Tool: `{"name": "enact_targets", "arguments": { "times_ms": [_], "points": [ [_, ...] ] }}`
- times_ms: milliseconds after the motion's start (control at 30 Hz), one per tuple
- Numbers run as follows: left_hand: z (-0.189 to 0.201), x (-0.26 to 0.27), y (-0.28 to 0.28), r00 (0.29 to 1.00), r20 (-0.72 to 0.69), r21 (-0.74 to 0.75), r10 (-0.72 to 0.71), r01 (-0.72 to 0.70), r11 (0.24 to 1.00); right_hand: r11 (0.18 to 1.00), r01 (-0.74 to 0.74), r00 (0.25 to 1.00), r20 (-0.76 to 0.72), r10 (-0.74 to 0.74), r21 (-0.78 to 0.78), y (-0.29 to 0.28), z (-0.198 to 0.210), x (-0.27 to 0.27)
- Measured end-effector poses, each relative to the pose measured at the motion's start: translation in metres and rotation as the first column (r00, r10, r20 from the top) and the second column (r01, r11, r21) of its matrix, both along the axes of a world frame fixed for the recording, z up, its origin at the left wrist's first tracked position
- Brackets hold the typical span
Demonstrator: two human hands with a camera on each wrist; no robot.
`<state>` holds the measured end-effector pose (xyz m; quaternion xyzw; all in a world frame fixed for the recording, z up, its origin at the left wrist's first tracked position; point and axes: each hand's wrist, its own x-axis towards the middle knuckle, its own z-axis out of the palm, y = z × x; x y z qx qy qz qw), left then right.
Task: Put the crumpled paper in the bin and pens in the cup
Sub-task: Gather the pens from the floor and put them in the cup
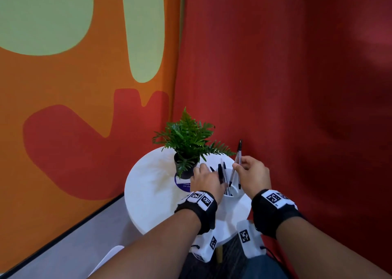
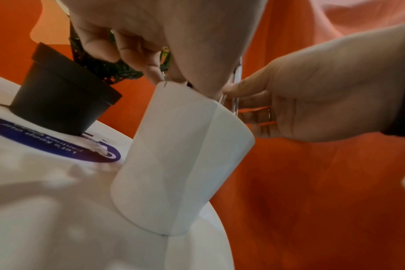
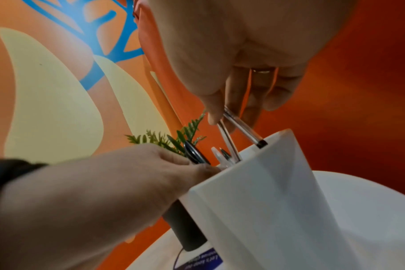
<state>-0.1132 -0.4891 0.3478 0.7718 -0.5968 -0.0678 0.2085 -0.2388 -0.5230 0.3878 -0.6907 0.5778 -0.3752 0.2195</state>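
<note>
Head view: your right hand (image 1: 252,173) pinches two clear pens (image 1: 235,166); your left hand (image 1: 206,180) grips others over the white cup (image 1: 230,194). Lower tips inside before releasing.

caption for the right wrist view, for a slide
Right hand lowers two clear pens into the white cup.

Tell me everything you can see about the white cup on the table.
The cup is a plain white cylinder with no handle, matte like plastic or ceramic. It stands upright on the round white table, beside the potted plant. Several pens stick out of its open top. The left hand grips pens at its rim, and the right hand pinches two clear pens whose lower ends reach its mouth.
</note>
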Motion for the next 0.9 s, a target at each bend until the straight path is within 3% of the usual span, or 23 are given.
{"name": "enact_targets", "arguments": {
  "times_ms": [233, 400, 667, 900],
  "points": [
    [0.008, 0.008, 0.004, 0.995, -0.097, 0.032, -0.031, 0.034, 0.999, 0.991, 0.022, 0.991, -0.133, -0.003, 0.136, -0.009, -0.012, 0.006],
    [0.011, 0.012, 0.008, 0.982, -0.185, 0.018, -0.044, 0.048, 0.999, 0.979, 0.005, 0.989, -0.143, 0.025, 0.205, -0.009, -0.019, 0.013],
    [0.019, 0.009, 0.012, 0.964, -0.262, -0.078, -0.050, 0.031, 0.996, 0.983, 0.029, 0.997, -0.075, -0.016, 0.181, -0.011, -0.030, 0.019],
    [0.028, 0.000, 0.026, 0.950, -0.298, -0.147, -0.090, 0.047, 0.988, 0.989, 0.032, 0.986, -0.166, -0.008, 0.145, -0.005, -0.032, 0.020]
  ]
}}
